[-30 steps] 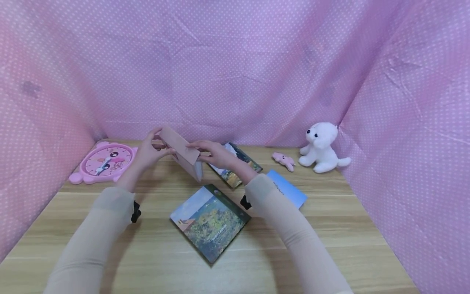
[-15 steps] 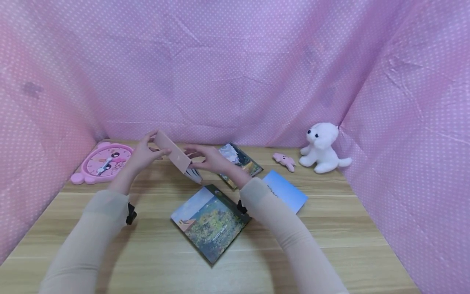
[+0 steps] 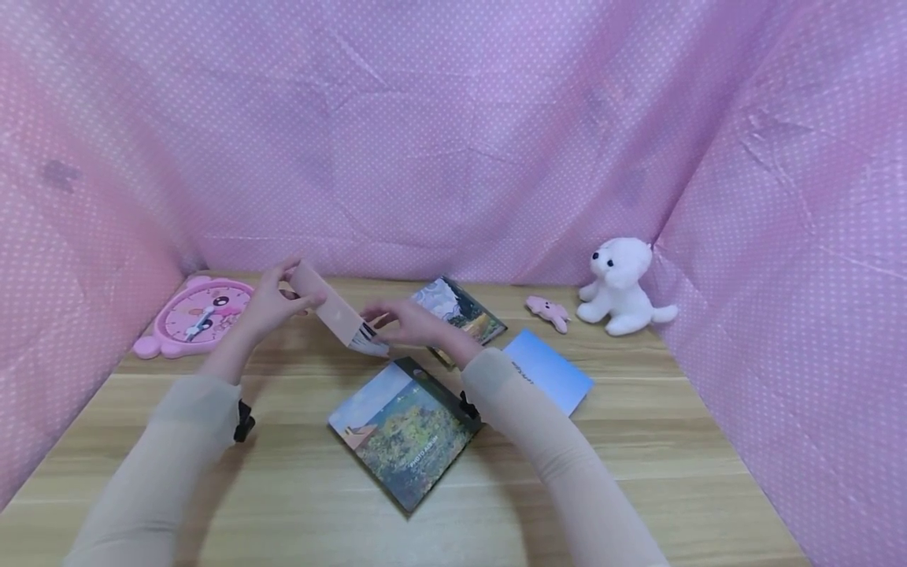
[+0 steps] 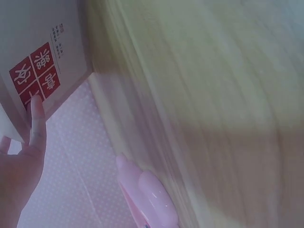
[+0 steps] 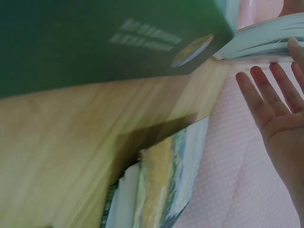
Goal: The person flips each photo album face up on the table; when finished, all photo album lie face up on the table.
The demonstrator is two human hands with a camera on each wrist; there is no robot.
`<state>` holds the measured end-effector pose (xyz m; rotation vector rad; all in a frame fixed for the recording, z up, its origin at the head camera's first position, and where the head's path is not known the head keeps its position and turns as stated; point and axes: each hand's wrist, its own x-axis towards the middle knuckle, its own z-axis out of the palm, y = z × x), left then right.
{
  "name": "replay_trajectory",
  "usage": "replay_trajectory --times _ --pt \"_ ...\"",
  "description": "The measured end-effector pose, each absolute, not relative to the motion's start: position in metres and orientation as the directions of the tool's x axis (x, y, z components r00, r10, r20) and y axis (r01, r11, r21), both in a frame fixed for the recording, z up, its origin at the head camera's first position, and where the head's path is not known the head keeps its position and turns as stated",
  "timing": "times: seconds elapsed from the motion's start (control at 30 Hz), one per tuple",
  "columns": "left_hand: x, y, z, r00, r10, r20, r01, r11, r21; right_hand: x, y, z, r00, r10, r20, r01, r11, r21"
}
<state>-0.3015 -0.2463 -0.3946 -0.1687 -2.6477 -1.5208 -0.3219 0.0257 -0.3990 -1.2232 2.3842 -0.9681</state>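
A pale pink book [image 3: 327, 305] is held tilted above the table's back left, its page edges fanned at the lower right end. My left hand [image 3: 265, 305] grips its upper left end; in the left wrist view that hand [image 4: 21, 166] has a finger against the cover [image 4: 71, 52], beside red squares with characters. At the other end is my right hand [image 3: 418, 323]. In the right wrist view the fingers of this hand [image 5: 280, 123] are spread and nearly straight beneath the book [image 5: 266, 40], and the thumb touches the page edges.
A photo album [image 3: 411, 441] lies in the middle of the table [image 3: 283, 504], with another painted-cover book [image 3: 457, 303] behind it. To the right are a blue booklet [image 3: 549, 370], a small pink toy [image 3: 547, 309] and a white plush dog [image 3: 620, 287]. A pink clock [image 3: 205, 319] lies at left.
The book has come lower and tilted, and its page edges have fanned out. My left hand has shifted left and down with it. My right hand has moved down, its hold on the cover loosened.
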Motion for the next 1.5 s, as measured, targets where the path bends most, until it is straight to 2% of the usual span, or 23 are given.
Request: replay_trajectory --times 0.23,0.43,0.93,1.23,1.5 --pt "-0.298 -0.251 -0.398 -0.990 0.059 0.125 0.138 0.482 0.865 -0.327 0.033 -0.410 -0.597 -0.799 -0.073 -0.594 0.502 -0.629" --pt "-0.294 -0.258 -0.405 -0.989 0.084 0.124 0.149 0.493 0.857 -0.328 0.033 -0.418 -0.600 -0.792 -0.118 -0.566 0.524 -0.636" --pt "-0.290 -0.270 -0.421 -0.996 0.074 0.047 0.079 0.545 0.835 -0.333 0.034 -0.425 -0.641 -0.759 -0.113 -0.560 0.563 -0.607" --pt "-0.287 -0.285 -0.427 -0.983 0.182 0.006 0.112 0.580 0.807 -0.331 0.029 -0.424 -0.669 -0.735 -0.109 -0.599 0.620 -0.507" --pt "-0.287 -0.293 -0.432 -0.973 0.221 -0.062 0.093 0.626 0.774 -0.330 0.025 -0.428 -0.669 -0.735 -0.115 -0.629 0.641 -0.439"
